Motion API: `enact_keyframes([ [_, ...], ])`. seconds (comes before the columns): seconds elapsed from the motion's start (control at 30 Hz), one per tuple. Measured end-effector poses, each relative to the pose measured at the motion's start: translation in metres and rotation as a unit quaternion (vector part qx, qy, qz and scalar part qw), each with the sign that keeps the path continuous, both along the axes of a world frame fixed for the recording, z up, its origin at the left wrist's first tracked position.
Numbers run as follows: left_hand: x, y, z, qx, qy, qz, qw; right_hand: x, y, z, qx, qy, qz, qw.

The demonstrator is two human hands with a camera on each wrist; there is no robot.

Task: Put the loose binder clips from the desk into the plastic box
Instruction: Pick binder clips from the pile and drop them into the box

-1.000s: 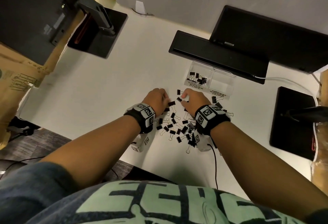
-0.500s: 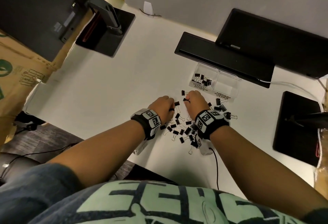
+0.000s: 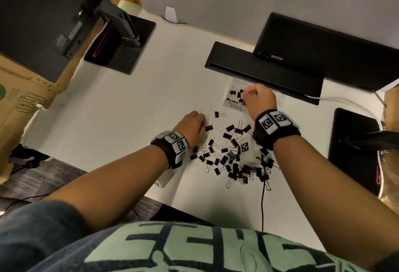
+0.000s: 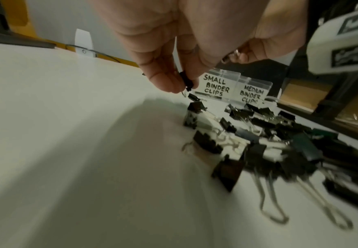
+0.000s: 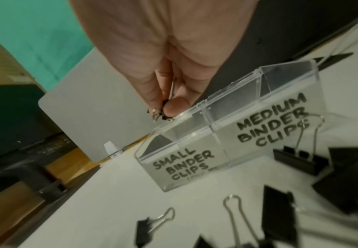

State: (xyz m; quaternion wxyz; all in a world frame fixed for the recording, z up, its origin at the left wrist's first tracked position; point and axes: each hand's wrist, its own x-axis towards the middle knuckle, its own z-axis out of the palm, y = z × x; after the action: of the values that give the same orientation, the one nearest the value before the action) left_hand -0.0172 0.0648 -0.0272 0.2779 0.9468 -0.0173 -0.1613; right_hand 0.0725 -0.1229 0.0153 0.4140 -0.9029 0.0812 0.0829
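Note:
A clear two-compartment plastic box [image 3: 235, 80] stands behind a pile of black binder clips [image 3: 234, 160] on the white desk. Its labels [image 5: 183, 165] read SMALL and MEDIUM BINDER CLIPS. Several clips lie in the small compartment. My right hand [image 3: 245, 93] hovers over that compartment's rim and pinches a small clip [image 5: 165, 109] between thumb and fingertip. My left hand [image 3: 204, 127] sits at the pile's left edge and pinches another small black clip [image 4: 186, 82] just above the desk. In the left wrist view the box [image 4: 227, 75] stands right behind that clip.
A black bar [image 3: 259, 71] and a monitor lie directly behind the box. Monitor stands sit at the far left [image 3: 121, 47] and right [image 3: 354, 146]. A black cable [image 3: 262, 202] runs to the desk's near edge. Cardboard boxes flank the desk.
My right hand has risen from the pile and moved forward to the box's small compartment with a clip. My left hand stayed at the pile's left side.

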Motion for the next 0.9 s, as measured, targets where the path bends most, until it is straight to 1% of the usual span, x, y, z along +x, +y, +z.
enact_keyframes([
  [0.07,0.006,-0.003,0.006,-0.02,-0.026,0.024,0.999,0.01,-0.001,-0.002,-0.035,-0.003,0.011,0.999],
  [0.17,0.024,-0.008,0.018,-0.033,-0.043,0.029,0.998,0.01,-0.003,-0.006,-0.033,0.009,0.004,0.999],
  [0.27,0.051,-0.015,0.031,-0.055,-0.053,0.011,0.997,0.001,-0.006,-0.009,-0.029,0.002,0.001,1.0],
  [0.37,0.077,-0.026,0.038,-0.056,-0.072,-0.028,0.995,-0.018,-0.006,-0.011,-0.014,-0.019,-0.002,1.0],
  [0.43,0.092,-0.035,0.039,-0.041,-0.081,-0.056,0.994,-0.037,-0.005,-0.015,-0.028,-0.02,0.029,0.999],
  [0.5,0.103,-0.043,0.036,-0.018,-0.086,-0.087,0.992,-0.056,-0.003,-0.023,-0.05,-0.003,0.09,0.995],
  [0.6,0.108,-0.051,0.031,0.062,-0.06,-0.145,0.986,-0.079,0.0,-0.037,-0.105,0.03,0.206,0.972],
  [0.63,0.107,-0.052,0.03,0.085,-0.059,-0.162,0.981,-0.082,-0.001,-0.04,-0.126,0.033,0.23,0.965],
  [0.7,0.102,-0.048,0.031,0.097,-0.082,-0.182,0.975,-0.083,-0.006,-0.041,-0.153,0.03,0.23,0.961],
  [0.77,0.094,-0.039,0.032,0.069,-0.111,-0.165,0.978,-0.078,-0.011,-0.039,-0.17,0.026,0.199,0.965],
  [0.8,0.089,-0.033,0.032,0.05,-0.119,-0.136,0.982,-0.075,-0.013,-0.038,-0.172,0.027,0.185,0.967],
  [0.87,0.076,-0.021,0.028,0.022,-0.111,-0.075,0.991,-0.067,-0.01,-0.037,-0.161,0.026,0.179,0.97],
  [0.9,0.069,-0.014,0.026,0.021,-0.095,-0.061,0.993,-0.064,-0.006,-0.036,-0.153,0.024,0.189,0.97],
])
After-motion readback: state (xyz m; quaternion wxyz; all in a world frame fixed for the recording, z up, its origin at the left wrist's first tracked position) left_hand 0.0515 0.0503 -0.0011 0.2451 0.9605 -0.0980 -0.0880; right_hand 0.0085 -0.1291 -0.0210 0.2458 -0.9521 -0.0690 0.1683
